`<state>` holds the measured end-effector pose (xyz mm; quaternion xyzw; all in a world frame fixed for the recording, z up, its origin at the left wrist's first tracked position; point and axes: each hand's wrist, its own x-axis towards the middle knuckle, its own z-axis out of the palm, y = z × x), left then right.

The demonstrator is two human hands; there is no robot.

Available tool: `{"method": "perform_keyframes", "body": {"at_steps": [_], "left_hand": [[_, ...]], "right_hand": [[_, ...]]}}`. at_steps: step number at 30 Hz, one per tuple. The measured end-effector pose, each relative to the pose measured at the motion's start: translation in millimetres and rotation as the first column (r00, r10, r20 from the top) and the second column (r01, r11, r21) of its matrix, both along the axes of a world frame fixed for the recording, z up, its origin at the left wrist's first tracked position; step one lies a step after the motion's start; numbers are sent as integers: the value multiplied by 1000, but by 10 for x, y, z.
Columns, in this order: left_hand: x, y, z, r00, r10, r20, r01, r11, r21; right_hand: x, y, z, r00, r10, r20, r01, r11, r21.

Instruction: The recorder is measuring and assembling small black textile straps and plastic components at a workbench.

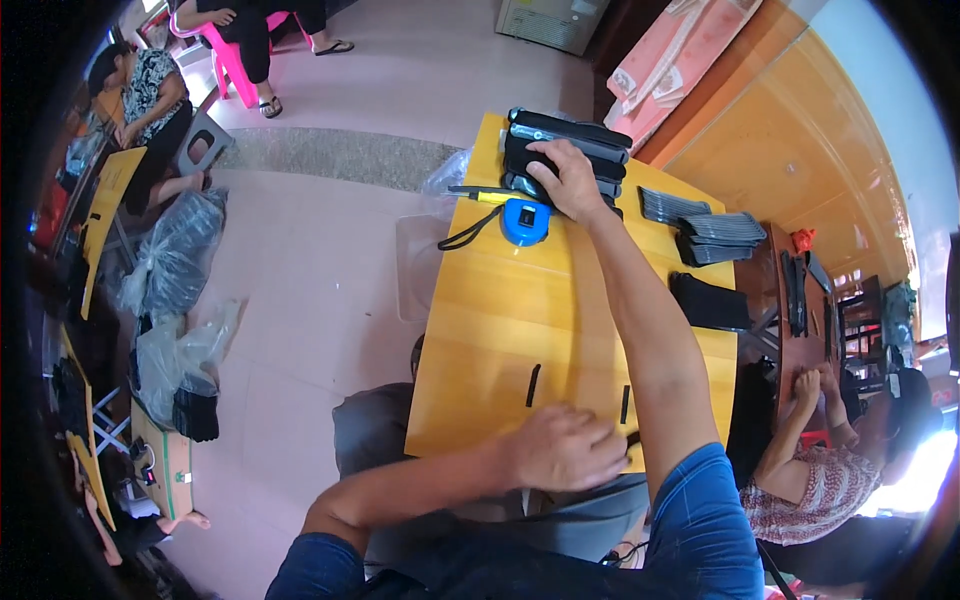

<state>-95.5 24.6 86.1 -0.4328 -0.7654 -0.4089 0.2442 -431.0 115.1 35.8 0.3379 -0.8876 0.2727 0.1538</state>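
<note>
My right hand (567, 178) reaches to the far end of the yellow table (500, 350). Its thumb and fingers close on a black packet with a shiny clear wrapper, in a stack of black packets (575, 135). My left hand (562, 450) is over the near edge, its fingers curled and smeared by motion. A small dark piece shows at its fingertips; whether it is held is unclear. Two short black strips, one on the left (533, 385) and one on the right (626, 404), lie on the table just beyond this hand.
A blue tape measure (526, 222) with a black strap and a yellow-handled tool (490, 196) lie by the left edge. Wrapped flat packs (715, 235) and a black folded pile (710, 302) sit at right. A person (830, 480) works at a brown table, right.
</note>
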Motion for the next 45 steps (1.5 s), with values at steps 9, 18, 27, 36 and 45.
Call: {"method": "perform_keyframes", "body": {"at_steps": [9,18,27,36,45], "left_hand": [[463,-630,72,769,-14,640,-131,975,179],[878,-733,-146,351,-115,929,-562,768,307],[1279,-458,-147,434,-168,885,-468,798,381],[1570,-519,56,383,-323,866,-362,810,462],[1658,-553,74,356,-277,892,-381,829,409]], "right_hand": [[742,135,709,996,3,-84,-13,993,-120],[3392,677,1057,839,197,508,-182,980,-80],[4492,831,842,915,14,403,34,993,-112],[4792,901,647,693,176,699,126,925,-359],[4883,867,688,615,265,743,76,917,-391]]}}
